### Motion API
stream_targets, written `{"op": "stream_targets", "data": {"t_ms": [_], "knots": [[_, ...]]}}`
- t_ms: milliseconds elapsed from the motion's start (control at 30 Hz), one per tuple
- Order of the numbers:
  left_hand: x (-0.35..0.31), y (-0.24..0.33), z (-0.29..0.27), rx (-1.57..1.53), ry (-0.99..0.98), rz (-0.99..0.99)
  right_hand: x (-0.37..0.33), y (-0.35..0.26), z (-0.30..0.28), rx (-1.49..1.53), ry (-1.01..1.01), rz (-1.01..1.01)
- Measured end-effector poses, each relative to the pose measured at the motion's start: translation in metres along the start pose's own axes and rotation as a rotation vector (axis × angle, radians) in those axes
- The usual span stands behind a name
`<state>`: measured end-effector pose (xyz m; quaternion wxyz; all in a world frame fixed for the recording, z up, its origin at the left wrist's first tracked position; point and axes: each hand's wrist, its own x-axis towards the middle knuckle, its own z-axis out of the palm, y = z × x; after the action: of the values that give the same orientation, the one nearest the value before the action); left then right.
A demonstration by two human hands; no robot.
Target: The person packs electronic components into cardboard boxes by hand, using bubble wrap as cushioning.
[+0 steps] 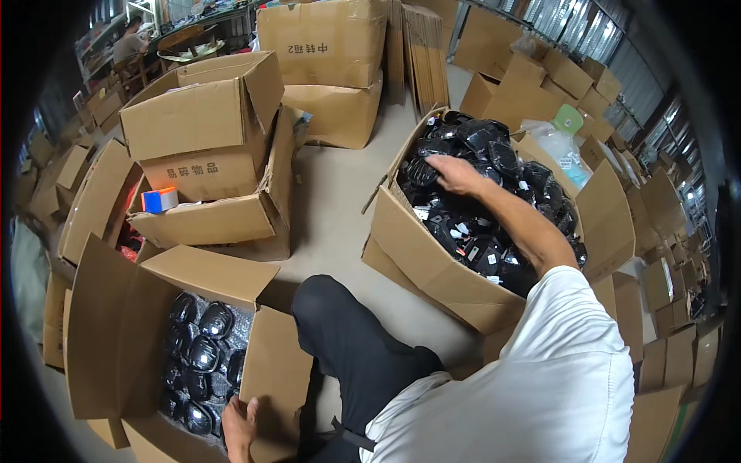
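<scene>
My right hand [457, 175] reaches into a large cardboard box [440, 258] at the right. Its fingers are closed on a rounded, ribbed-looking black item in clear plastic [421, 171] near the box's far left corner. Many similar shiny black wrapped pieces [482, 143] fill that box, some with white tags. At the lower left, my left hand [240, 423] is at the inner edge of an open cardboard box [274, 363], thumb and fingers apart, nothing visible between them. Rounded black wrapped items [204, 353] lie in rows on bubble wrap [241, 318] inside this box.
Stacked open cartons [193, 123] stand at the left, with a blue, orange and white small box [160, 200] on them. Large closed cartons [324, 46] and flattened cardboard [423, 58] are at the back. More boxes [668, 347] crowd the right. A person [130, 42] sits far left.
</scene>
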<state>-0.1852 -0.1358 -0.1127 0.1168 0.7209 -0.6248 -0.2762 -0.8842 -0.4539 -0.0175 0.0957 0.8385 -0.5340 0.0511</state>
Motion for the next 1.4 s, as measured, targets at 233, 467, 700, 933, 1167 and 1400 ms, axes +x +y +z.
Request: {"op": "stream_targets", "data": {"t_ms": [233,467,700,933,1167,1400], "knots": [[-0.007,0.046,-0.020,-0.441,0.237,-0.030,0.026,0.010,-0.101,0.689,0.344,0.400],[0.040,0.223,-0.049,-0.951,0.360,0.447,0.071,-0.254,-0.198,0.777,0.541,0.065],[0.035,0.173,-0.114,-1.387,0.877,0.152,0.103,-0.487,-0.139,0.881,0.415,-0.830],[0.004,0.022,-0.134,-1.481,0.639,-0.161,0.173,-0.611,-0.070,1.419,-0.714,-0.706],[0.020,-0.010,-0.094,-0.891,0.619,-0.334,0.232,-0.606,0.111,1.344,-1.303,0.061],[0.002,-0.008,-0.111,-0.896,0.822,-0.209,0.198,-0.581,0.180,0.909,-1.107,0.202]]}}
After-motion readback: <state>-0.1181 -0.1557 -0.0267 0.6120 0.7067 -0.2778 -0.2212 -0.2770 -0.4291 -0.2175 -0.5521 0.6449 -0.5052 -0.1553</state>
